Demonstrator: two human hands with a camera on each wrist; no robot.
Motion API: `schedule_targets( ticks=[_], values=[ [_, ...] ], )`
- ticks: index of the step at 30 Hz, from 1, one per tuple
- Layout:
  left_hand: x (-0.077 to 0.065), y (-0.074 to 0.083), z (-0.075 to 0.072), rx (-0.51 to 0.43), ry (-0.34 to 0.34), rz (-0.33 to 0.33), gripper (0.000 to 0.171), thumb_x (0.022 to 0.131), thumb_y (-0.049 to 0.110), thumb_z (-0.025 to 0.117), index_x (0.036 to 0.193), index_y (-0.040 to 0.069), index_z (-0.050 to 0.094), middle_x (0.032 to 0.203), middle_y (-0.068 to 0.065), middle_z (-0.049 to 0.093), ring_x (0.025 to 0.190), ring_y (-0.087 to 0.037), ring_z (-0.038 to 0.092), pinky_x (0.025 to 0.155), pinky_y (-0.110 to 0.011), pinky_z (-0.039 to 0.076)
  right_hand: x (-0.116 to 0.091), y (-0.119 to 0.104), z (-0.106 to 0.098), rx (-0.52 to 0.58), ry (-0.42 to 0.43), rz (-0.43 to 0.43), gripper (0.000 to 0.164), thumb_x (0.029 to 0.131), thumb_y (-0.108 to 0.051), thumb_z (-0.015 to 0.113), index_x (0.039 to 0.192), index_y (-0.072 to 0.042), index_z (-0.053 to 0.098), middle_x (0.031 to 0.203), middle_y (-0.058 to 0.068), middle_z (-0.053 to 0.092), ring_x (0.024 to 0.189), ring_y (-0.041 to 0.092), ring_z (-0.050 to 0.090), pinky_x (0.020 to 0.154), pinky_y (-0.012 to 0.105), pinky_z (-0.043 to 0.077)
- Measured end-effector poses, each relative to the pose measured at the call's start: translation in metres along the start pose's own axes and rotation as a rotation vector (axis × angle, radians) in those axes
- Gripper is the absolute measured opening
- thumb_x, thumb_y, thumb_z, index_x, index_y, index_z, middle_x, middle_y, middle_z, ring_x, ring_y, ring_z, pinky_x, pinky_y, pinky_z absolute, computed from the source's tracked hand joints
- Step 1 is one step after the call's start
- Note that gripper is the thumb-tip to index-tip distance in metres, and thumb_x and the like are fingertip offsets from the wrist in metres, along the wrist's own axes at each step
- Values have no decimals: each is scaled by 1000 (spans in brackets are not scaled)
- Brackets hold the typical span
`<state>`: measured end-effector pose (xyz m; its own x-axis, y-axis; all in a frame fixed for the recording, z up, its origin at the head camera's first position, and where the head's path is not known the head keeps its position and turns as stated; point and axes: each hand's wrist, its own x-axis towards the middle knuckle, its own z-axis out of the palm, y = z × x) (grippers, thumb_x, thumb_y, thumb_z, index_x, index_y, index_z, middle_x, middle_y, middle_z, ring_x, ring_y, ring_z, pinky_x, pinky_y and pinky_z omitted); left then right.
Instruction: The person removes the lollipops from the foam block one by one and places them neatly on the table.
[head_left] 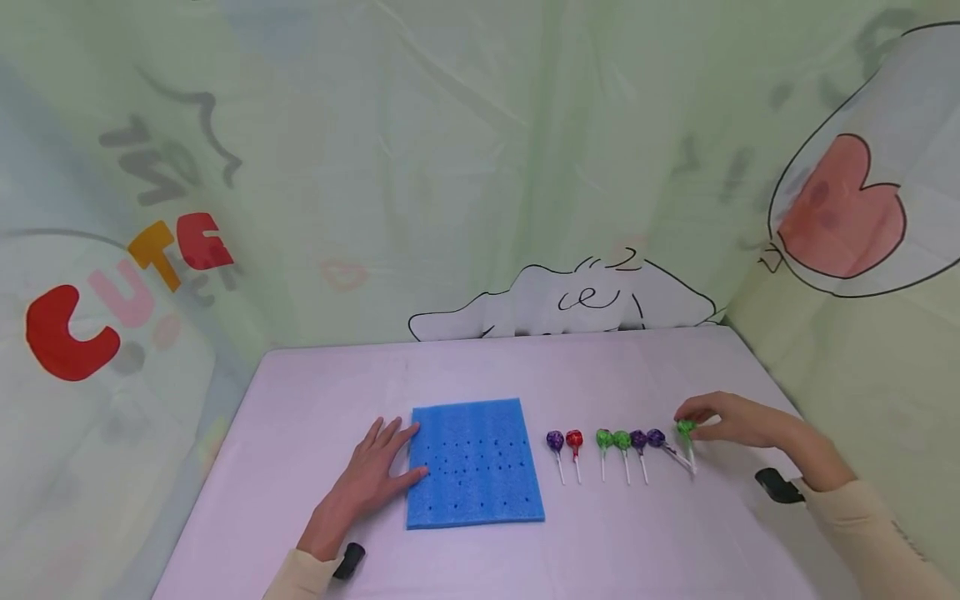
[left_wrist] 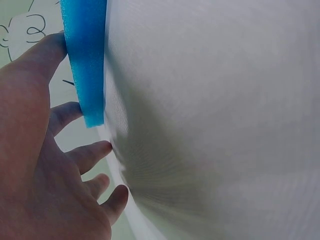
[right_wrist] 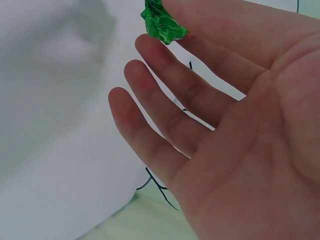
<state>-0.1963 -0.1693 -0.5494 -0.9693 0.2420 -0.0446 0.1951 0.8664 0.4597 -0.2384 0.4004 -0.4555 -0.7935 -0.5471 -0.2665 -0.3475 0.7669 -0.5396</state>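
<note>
A blue foam board [head_left: 472,492] dotted with small holes lies on the table. My left hand [head_left: 375,471] is spread at its left edge, the thumb and a fingertip touching it. My right hand [head_left: 738,421] pinches the wrapped head of a green lollipop [head_left: 686,427] between thumb and fingers. In the right wrist view, that crinkled green wrapper [right_wrist: 162,22] shows at the fingertips, while the other fingers stay loosely extended. A purple lollipop [head_left: 656,437] lies slanted beside it, its stick end close to the green one's stick.
Between board and right hand lie more lollipops in a row: a purple one [head_left: 555,440], a red one [head_left: 574,439], two green ones [head_left: 603,437] and another purple one [head_left: 638,439]. A printed curtain [head_left: 450,167] hangs behind the pale table [head_left: 322,392].
</note>
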Motion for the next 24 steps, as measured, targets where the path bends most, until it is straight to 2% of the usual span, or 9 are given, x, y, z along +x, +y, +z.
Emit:
schedule_targets(
  ticks=[4, 7, 14, 24],
  values=[
    [-1, -1, 0, 5, 4, 6, 79, 88, 60, 66, 155, 26, 40, 165, -11, 31, 155, -42, 13, 120, -69, 18, 4, 1, -4, -21, -17, 2, 30, 94, -17, 69, 119, 0, 66, 115, 9, 71, 104, 32, 66, 87, 37, 57],
    [-1, -1, -1, 5, 4, 5, 79, 88, 59, 66, 155, 26, 39, 165, -11, 30, 156, -41, 13, 120, -68, 18, 9, 3, -5, -31, -40, 24, 27, 93, -13, 69, 116, 0, 67, 112, 8, 71, 101, 30, 65, 86, 39, 57],
    [0, -1, -2, -6, -8, 2, 80, 89, 61, 65, 156, 26, 39, 165, -12, 30, 156, -42, 12, 120, -69, 18, 23, 11, 3, -7, -97, 139, 18, 90, -3, 67, 108, -5, 70, 105, 4, 69, 96, 19, 59, 80, 31, 53],
    [-1, 0, -2, -1, -6, 5, 80, 88, 61, 65, 155, 26, 40, 165, -12, 30, 155, -42, 13, 119, -69, 19, 26, 11, 9, -10, -81, 147, 17, 88, -1, 69, 104, -3, 69, 99, 3, 67, 90, 17, 57, 74, 29, 52]
  ],
)
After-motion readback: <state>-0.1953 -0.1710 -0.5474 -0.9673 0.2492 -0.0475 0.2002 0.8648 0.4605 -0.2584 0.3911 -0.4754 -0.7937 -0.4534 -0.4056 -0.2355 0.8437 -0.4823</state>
